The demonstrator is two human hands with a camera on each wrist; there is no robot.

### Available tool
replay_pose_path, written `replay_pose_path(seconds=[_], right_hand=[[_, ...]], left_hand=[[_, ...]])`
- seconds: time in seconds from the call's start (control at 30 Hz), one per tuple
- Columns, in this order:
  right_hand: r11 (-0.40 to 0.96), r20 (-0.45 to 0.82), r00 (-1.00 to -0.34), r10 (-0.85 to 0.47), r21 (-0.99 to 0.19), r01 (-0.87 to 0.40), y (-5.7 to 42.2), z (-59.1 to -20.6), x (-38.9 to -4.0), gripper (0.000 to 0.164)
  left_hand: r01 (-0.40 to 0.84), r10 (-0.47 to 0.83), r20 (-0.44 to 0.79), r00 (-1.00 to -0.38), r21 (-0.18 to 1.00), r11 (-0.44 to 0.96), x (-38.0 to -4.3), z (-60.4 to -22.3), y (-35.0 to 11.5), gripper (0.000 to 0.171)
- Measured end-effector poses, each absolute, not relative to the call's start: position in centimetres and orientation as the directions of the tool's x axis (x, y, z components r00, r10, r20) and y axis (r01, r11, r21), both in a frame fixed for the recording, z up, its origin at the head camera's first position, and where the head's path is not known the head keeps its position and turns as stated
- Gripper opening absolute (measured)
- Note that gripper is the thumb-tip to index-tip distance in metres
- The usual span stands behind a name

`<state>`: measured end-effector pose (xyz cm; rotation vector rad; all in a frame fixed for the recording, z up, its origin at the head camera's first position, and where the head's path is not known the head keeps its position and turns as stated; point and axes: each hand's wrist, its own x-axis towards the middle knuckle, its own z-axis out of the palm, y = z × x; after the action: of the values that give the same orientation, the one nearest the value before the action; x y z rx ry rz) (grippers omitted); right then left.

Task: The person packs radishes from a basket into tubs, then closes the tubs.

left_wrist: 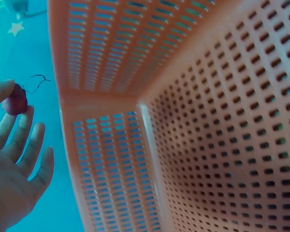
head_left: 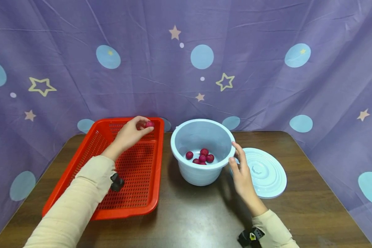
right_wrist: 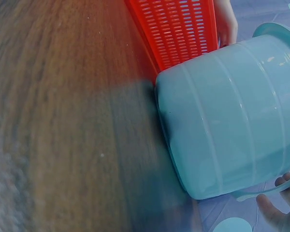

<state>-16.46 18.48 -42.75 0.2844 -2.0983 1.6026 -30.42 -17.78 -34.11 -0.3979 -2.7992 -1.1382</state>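
Note:
My left hand [head_left: 131, 132] pinches a small red radish [head_left: 149, 124] between thumb and fingertips, over the far right corner of the red basket [head_left: 156, 165]. In the left wrist view a thin curly root trails from this radish [left_wrist: 15, 100], and the other fingers spread loosely below it. My right hand [head_left: 243, 172] holds the right rim of the light blue bucket [head_left: 201, 175], thumb and fingers at its edge. Several radishes [head_left: 204, 152] lie on the bucket's bottom. Inside the basket, the part not covered by my left arm shows bare slotted plastic.
A round light blue lid [head_left: 265, 172] lies on the brown wooden table [head_left: 310, 193], right of the bucket and partly behind my right hand. The basket stands left of the bucket, with a strip of table between them. A purple patterned curtain [head_left: 251, 31] hangs behind the table.

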Motion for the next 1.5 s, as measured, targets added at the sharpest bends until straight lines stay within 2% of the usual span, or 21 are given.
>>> replay_pose_path(seconds=[0.43,0.9,1.2,1.5], right_hand=[[0.295,0.503,-0.855,0.127,-0.842,-0.451,18.4,-43.0,-16.6,0.053],[0.283,0.51,-0.852,0.114,-0.839,-0.464,18.5,-43.1,-16.6,0.052],[0.283,0.515,-0.85,0.114,-0.837,-0.469,18.6,-43.1,-16.6,0.051],[0.269,0.492,-0.863,0.116,-0.852,-0.45,18.5,-43.0,-16.5,0.051]], left_hand=[[0.372,0.267,0.265,-0.927,0.746,0.553,-29.1,-32.3,-15.3,0.04],[0.425,0.355,0.259,-0.898,0.714,0.556,-27.1,-31.2,-12.3,0.036],[0.484,0.486,0.24,-0.84,0.736,0.473,-26.8,-31.4,-11.4,0.032],[0.525,0.545,0.24,-0.803,0.718,0.458,-26.8,-31.9,-11.1,0.034]])
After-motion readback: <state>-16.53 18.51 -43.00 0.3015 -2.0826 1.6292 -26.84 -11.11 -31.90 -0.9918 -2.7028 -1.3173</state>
